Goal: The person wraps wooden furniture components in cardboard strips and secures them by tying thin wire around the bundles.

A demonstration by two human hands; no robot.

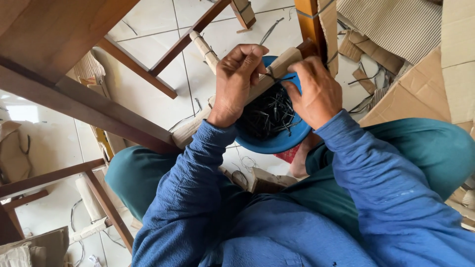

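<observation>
Left hand (239, 81): clenched around the paper-wrapped wooden rail (267, 79).
Right hand (316, 89): black tie strip (277, 77) is pinched.
Blue bowl (277, 141): underneath, filled with black strips.
Cardboard sheets (420, 94): brown, piled right.

Long-sleeved top of soft blue fabric, rumpled into folds, sleeves reaching to the wrists with plain cuffs. Loose teal-green trousers over both legs, left and right of the blue top. Bare left hand (236, 81) and bare right hand (316, 89), without gloves, rings or watch. Bare foot showing near the trousers.
</observation>
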